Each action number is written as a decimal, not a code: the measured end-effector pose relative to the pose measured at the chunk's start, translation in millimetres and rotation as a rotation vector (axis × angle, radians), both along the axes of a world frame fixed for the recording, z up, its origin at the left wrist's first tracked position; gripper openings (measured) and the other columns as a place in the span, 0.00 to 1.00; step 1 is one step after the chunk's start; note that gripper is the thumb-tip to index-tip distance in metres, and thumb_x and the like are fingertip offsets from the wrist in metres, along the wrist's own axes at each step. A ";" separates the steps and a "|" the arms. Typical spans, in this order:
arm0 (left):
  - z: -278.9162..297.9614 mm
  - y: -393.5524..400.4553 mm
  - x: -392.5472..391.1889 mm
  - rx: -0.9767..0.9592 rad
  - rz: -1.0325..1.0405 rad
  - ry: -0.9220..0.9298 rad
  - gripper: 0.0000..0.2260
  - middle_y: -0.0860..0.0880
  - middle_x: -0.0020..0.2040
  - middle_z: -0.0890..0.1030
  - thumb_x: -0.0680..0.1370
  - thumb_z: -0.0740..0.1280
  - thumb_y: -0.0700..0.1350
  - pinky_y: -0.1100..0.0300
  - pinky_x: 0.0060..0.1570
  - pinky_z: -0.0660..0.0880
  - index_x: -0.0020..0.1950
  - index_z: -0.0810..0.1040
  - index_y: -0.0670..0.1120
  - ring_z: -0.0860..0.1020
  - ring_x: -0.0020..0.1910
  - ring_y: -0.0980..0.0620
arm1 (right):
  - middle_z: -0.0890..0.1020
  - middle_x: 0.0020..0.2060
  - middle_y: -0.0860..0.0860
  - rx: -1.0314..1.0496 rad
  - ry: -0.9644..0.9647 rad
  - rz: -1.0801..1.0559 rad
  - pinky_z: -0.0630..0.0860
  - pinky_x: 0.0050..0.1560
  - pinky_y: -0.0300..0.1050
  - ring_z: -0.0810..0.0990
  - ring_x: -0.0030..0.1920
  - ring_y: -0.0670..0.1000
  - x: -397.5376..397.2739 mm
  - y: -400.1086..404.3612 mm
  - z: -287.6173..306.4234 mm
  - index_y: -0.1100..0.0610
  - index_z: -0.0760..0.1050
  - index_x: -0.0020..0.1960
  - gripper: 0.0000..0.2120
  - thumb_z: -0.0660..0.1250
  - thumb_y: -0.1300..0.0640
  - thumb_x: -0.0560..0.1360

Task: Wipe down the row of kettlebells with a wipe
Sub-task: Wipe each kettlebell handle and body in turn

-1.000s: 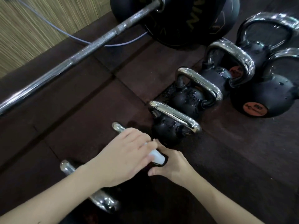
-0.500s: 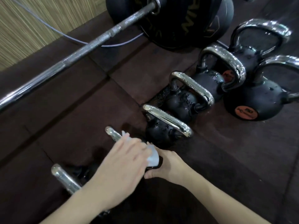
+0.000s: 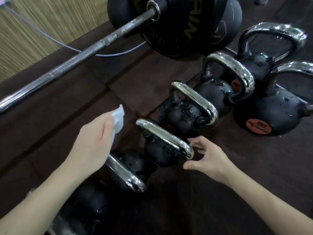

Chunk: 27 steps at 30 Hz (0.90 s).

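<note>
The left hand (image 3: 94,143) grasps a crumpled white wipe (image 3: 118,118), its fingers curled round it so that the wipe sticks out past the fingertips, held up off the dark floor mat (image 3: 254,175) and touching no kettlebell. Just to the right of those fingers stands the small kettlebell (image 3: 162,150), black and beaded with droplets, its chrome handle running slantwise. The right hand (image 3: 208,158) is at the near end of that handle with its fingers released and spread, thumb below and fingertips above; whether they touch the metal I cannot tell. Under the left wrist sits the nearest kettlebell (image 3: 128,168), partly hidden by the forearm. Beyond the right hand's fingers the row goes on: the third kettlebell (image 3: 186,114), then a larger kettlebell (image 3: 218,94), all wet. Further right of them are two big ones, the orange-labelled kettlebell (image 3: 271,114) and another one behind it (image 3: 259,63). Well beyond the wipe a barbell (image 3: 81,55) lies across the mat, its black plates (image 3: 177,22) at the far end.
</note>
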State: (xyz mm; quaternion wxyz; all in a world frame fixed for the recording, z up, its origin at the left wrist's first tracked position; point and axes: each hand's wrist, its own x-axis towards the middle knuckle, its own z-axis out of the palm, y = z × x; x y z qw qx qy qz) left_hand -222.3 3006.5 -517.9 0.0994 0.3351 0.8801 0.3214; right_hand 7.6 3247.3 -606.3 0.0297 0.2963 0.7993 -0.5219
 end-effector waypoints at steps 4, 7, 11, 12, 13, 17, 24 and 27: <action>11.3 42.4 32.2 -0.044 -0.360 0.129 0.19 0.68 0.67 0.76 0.88 0.53 0.45 0.68 0.73 0.63 0.77 0.71 0.53 0.73 0.69 0.62 | 0.72 0.75 0.38 -0.082 0.038 0.067 0.65 0.79 0.46 0.68 0.77 0.41 -15.0 2.8 -10.7 0.42 0.64 0.80 0.60 0.86 0.35 0.52; -4.4 53.8 37.7 -0.196 -0.544 0.194 0.22 0.52 0.79 0.70 0.88 0.51 0.51 0.54 0.82 0.54 0.77 0.73 0.45 0.60 0.82 0.54 | 0.74 0.74 0.40 -0.160 0.092 0.051 0.68 0.78 0.45 0.70 0.74 0.37 -22.9 -5.6 -19.5 0.47 0.66 0.80 0.64 0.84 0.30 0.49; -3.4 71.5 35.9 -0.195 -0.605 0.322 0.19 0.54 0.61 0.82 0.87 0.53 0.51 0.54 0.74 0.65 0.66 0.81 0.47 0.76 0.66 0.53 | 0.74 0.72 0.37 -0.157 0.145 0.018 0.68 0.77 0.47 0.71 0.73 0.37 -26.2 -11.1 -28.3 0.48 0.69 0.78 0.60 0.85 0.33 0.50; -4.0 76.5 31.5 -0.228 -0.605 0.361 0.18 0.55 0.55 0.83 0.86 0.53 0.50 0.52 0.68 0.70 0.61 0.82 0.48 0.78 0.58 0.51 | 0.74 0.72 0.37 -0.155 0.154 0.013 0.69 0.77 0.48 0.71 0.73 0.37 -25.6 -12.1 -30.9 0.48 0.69 0.78 0.59 0.86 0.36 0.51; -4.5 82.0 25.9 -0.282 -0.576 0.355 0.18 0.55 0.50 0.81 0.85 0.52 0.51 0.50 0.61 0.73 0.55 0.81 0.50 0.77 0.52 0.50 | 0.74 0.72 0.36 -0.144 0.160 0.009 0.69 0.77 0.48 0.71 0.73 0.36 -25.5 -12.8 -33.4 0.47 0.69 0.78 0.59 0.87 0.38 0.51; -11.2 95.1 17.8 -0.366 -0.367 0.280 0.17 0.54 0.39 0.70 0.83 0.45 0.55 0.50 0.48 0.73 0.42 0.67 0.53 0.73 0.43 0.49 | 0.72 0.72 0.32 -0.067 0.184 -0.010 0.69 0.77 0.46 0.69 0.73 0.34 -24.7 -17.0 -44.7 0.44 0.69 0.78 0.56 0.87 0.40 0.53; -19.9 100.2 87.4 -0.287 -0.637 0.654 0.15 0.50 0.39 0.73 0.86 0.54 0.49 0.48 0.42 0.64 0.46 0.76 0.48 0.71 0.39 0.46 | 0.78 0.67 0.38 0.058 0.278 -0.127 0.77 0.69 0.49 0.77 0.68 0.40 -22.0 -38.1 -64.3 0.39 0.71 0.71 0.45 0.87 0.45 0.59; -18.5 90.9 68.4 -0.227 -0.594 0.569 0.21 0.50 0.41 0.74 0.87 0.47 0.52 0.50 0.47 0.70 0.48 0.77 0.48 0.72 0.41 0.46 | 0.76 0.70 0.35 0.133 0.287 -0.130 0.73 0.71 0.42 0.73 0.70 0.36 -23.3 -41.4 -65.9 0.41 0.71 0.75 0.48 0.87 0.46 0.58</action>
